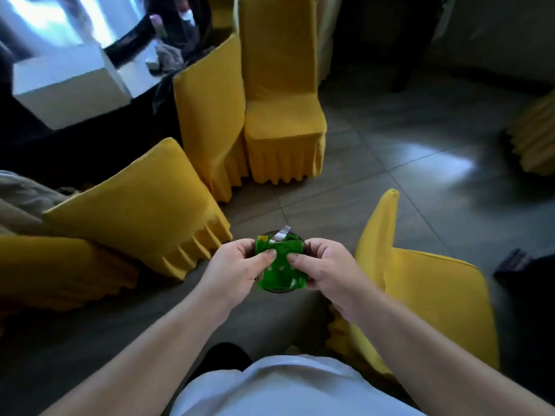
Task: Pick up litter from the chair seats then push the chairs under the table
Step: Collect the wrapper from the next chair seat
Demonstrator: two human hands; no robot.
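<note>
Green foil wrapper [281, 265], crumpled and showing silver at its torn top, sits pinched between both hands in front of the person's waist. The left hand [237, 265] grips its left edge and the right hand [326, 268] its right, thumbs pressed on the front, probably folding it small for carrying. Just right of the wrapper stands a yellow-covered chair [432, 295], pulled out. Left of the wrapper, another chair [135, 205] leans toward the table [69, 94]; beyond the wrapper, two more chairs [282, 115] stand by the table.
</note>
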